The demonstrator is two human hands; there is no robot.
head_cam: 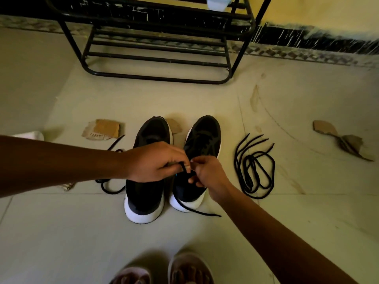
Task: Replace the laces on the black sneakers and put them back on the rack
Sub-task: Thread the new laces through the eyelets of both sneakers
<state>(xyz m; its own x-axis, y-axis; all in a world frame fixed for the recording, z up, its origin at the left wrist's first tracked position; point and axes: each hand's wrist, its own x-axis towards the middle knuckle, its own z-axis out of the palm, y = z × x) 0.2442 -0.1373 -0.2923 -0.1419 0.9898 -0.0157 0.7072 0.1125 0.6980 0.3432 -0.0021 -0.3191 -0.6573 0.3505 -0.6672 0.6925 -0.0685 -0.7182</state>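
Observation:
Two black sneakers with white soles stand side by side on the floor, toes toward the rack: the left sneaker [146, 193] and the right sneaker [203, 138]. My left hand [155, 162] pinches a black lace [184, 170] above the right sneaker's tongue. Close beside it, my right hand [207, 176] pinches the same lace near the eyelets. One end of this lace trails over the heel onto the floor [201, 212]. A loose bundle of black laces [254, 171] lies right of the shoes. Another black lace [110, 186] lies left, partly hidden under my left forearm.
A black metal shoe rack [158, 58] stands against the wall beyond the sneakers. Cardboard scraps lie on the tiled floor at left [102, 130] and far right [340, 138]. My feet in sandals [190, 267] show at the bottom edge.

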